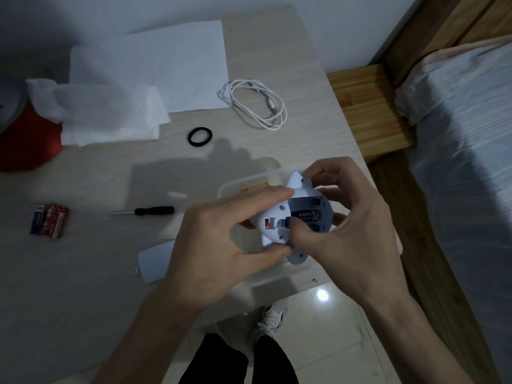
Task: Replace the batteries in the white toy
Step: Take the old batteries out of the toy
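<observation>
The white toy (pixel 277 217) is held belly-up over the table's front right, its battery compartment uncovered. A dark blue battery (pixel 307 216) lies inside the compartment. My left hand (pixel 221 239) grips the toy's left side between thumb and fingers. My right hand (pixel 346 217) wraps round the toy's right side, and its thumb presses on the battery's left end. Three loose batteries (pixel 50 219), one blue and two red, lie together at the table's left. The white battery cover (pixel 155 261) lies beside my left wrist. A small black-handled screwdriver (pixel 149 210) lies between the batteries and my hands.
A clear plastic tray (pixel 249 187) sits under my hands, with something orange in it. A black ring (pixel 200 136), a coiled white cable (pixel 257 103), white paper (pixel 177 67), tissues (pixel 108 115) and a red object (pixel 25 145) lie farther back. A bed (pixel 465 162) stands right.
</observation>
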`<state>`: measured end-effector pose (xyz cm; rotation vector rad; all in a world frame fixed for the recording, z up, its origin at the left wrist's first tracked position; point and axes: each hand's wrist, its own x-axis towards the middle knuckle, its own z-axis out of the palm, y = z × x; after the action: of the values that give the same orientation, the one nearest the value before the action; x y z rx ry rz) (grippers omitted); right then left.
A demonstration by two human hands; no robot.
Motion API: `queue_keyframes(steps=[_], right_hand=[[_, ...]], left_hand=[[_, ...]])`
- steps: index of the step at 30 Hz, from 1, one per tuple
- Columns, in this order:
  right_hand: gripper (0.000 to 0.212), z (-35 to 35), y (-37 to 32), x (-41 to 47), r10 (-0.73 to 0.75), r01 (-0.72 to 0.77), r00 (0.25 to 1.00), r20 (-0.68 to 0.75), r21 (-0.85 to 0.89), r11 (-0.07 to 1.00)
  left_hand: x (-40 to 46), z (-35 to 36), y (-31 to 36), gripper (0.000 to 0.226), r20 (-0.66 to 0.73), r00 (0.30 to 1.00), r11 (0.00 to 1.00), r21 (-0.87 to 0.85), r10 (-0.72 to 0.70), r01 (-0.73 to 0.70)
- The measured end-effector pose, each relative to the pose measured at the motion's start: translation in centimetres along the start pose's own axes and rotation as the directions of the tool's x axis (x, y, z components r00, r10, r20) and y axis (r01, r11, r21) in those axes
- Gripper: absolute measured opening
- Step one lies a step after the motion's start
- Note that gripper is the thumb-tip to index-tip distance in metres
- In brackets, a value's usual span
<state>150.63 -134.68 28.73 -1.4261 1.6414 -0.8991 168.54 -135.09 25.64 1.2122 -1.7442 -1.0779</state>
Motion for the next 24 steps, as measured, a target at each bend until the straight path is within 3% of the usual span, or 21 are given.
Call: queue_keyframes(steps=[11, 17, 21, 24], right_hand=[[0.032, -0.8, 0.1, -0.5, 0.015, -0.016, 1.0, 0.017, 0.07, 0.997], [0.02, -0.5, 0.7, -0.8, -0.05, 0.05, 0.999, 0.0, 0.017, 0.999], [0.024, -0.2, 1.2, -1.1, -0.084, 0.082, 0.996, -0.03, -0.047, 0.996], [0.026, -0.4, 1.5, -1.1, -0.094, 0.095, 0.995, 0.03, -0.024, 0.995]], left_hand=[[-0.1, 0.0, -0.2, 0.071, 0.002, 0.997, 0.996, -0.047, -0.078, 0.078], [0.2, 0.0, -0.1, 0.069, -0.005, 0.994, 0.991, -0.07, -0.111, 0.11], [0.2, -0.2, -0.1, 0.07, 0.007, 0.991, 0.985, -0.113, -0.134, 0.134], [0.2, -0.4, -0.2, 0.07, 0.003, 0.991, 0.982, -0.138, -0.131, 0.13]])
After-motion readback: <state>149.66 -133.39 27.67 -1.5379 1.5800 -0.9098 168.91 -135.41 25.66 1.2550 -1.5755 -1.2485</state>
